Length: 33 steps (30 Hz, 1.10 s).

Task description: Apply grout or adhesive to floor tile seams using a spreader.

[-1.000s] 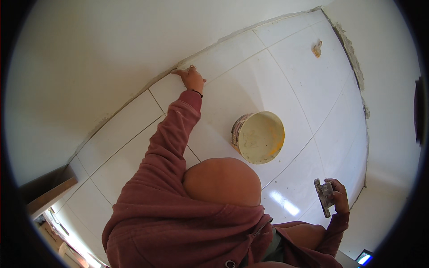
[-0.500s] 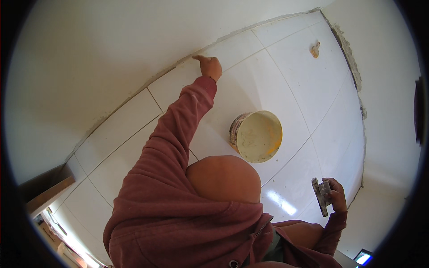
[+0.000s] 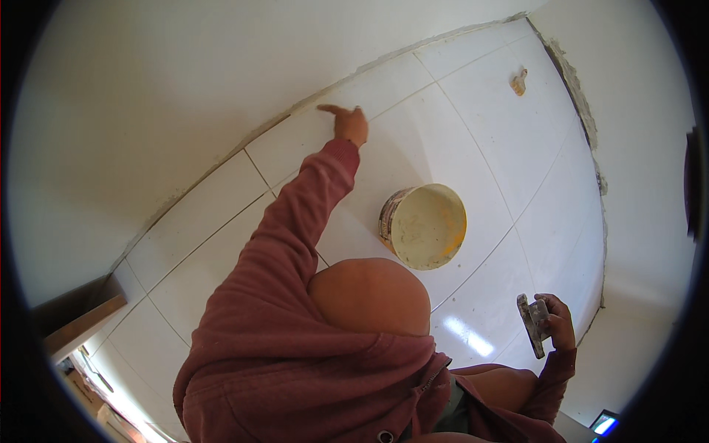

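Note:
My left hand [image 3: 350, 127] is stretched out over the white floor tiles [image 3: 395, 151], close to the wall joint. Its index finger points left toward the wall, the thumb stands apart, and nothing is held. At the lower right my right hand [image 3: 560, 322] grips a small grout float [image 3: 529, 325], a dirty grey plate with a block-like handle, raised and tilted on edge. Between the hands stands a round bucket [image 3: 385, 215] with pale residue inside and a yellow-orange stain. My bare knee [image 3: 369, 295] is just in front of it.
Pale filler [image 3: 384, 57] runs along the foot of the left wall; a dark gap shows in one stretch. Rough broken plaster [image 3: 577, 96] edges the right wall. A small brown-and-white object [image 3: 519, 82] lies on the far tiles. A brown wooden edge [image 3: 85, 325] stands at the lower left.
My left hand has drawn back slightly from the wall joint, and its thumb has spread from the index finger. The right hand and float have hardly moved.

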Motion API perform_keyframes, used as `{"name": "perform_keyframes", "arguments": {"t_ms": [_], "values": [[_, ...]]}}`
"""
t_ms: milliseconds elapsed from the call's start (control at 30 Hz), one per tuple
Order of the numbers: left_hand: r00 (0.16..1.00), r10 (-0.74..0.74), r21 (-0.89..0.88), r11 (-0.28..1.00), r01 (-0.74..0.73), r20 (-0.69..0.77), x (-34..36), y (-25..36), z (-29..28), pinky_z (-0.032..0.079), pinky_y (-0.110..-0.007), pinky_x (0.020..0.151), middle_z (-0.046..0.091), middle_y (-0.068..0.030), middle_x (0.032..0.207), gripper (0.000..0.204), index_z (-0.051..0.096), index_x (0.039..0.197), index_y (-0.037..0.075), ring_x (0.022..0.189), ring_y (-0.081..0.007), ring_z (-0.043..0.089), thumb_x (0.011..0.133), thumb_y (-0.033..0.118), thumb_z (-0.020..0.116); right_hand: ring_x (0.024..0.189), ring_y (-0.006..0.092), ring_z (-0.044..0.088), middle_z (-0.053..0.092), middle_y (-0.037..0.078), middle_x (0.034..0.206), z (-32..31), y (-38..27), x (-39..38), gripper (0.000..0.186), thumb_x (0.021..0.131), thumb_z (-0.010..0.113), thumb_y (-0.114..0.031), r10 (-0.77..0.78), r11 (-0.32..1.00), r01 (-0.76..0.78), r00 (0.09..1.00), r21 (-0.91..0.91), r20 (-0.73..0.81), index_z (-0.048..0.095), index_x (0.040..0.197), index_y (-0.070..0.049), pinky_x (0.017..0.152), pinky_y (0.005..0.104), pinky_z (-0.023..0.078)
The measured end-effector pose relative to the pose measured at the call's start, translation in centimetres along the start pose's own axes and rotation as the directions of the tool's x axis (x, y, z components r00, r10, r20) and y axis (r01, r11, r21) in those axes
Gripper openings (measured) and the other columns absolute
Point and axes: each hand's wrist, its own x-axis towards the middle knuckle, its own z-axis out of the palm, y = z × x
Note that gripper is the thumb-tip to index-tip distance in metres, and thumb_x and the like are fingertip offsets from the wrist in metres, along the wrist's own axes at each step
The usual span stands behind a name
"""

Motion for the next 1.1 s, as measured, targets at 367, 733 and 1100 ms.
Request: {"name": "perform_keyframes", "arguments": {"t_ms": [367,733,1100], "values": [[0.881,-0.150,-0.120,0.987,0.107,-0.449,3.0,-1.5,2.1,0.028,-0.048,0.098,0.046,-0.0408,0.104,0.060,0.003,0.111,-0.033,0.100,-0.0427,0.051,0.088,0.013,0.032,0.081,0.0157,0.054,0.056,0.008,0.089,-0.4,0.7,-0.1,0.059,0.055,0.047,-0.017,0.031,0.999,-0.031,0.999,0.028,-0.011,0.049,0.110,0.003,0.075,0.0256,0.043],[0.980,-0.020,-0.827,0.533,0.177,0.197,-0.2,5.9,-2.5,0.047,-0.035,0.066,0.060,-0.0174,0.085,0.053,0.034,0.121,-0.009,0.073,-0.0241,0.059,0.082,0.022,0.050,0.081,0.0138,0.055,0.058,0.006,0.089,0.0,0.3,-0.2,0.056,0.056,0.051,-0.019,0.027,0.992,-0.035,0.997,-0.118,-0.071,0.052,0.108,0.002,0.073,0.0254,0.044],[0.218,0.862,0.109,0.189,-0.976,0.458,-18.0,8.7,-2.3,0.022,-0.042,0.098,0.053,-0.0044,0.094,0.033,0.067,0.091,0.018,0.101,-0.0194,0.044,0.064,0.036,0.063,0.084,0.0147,0.050,0.054,0.007,0.093,-0.2,-0.2,0.2,0.059,0.054,0.046,-0.017,0.020,0.999,-0.019,1.000,-0.037,0.009,0.049,0.110,0.002,0.077,0.0242,0.041]]}}
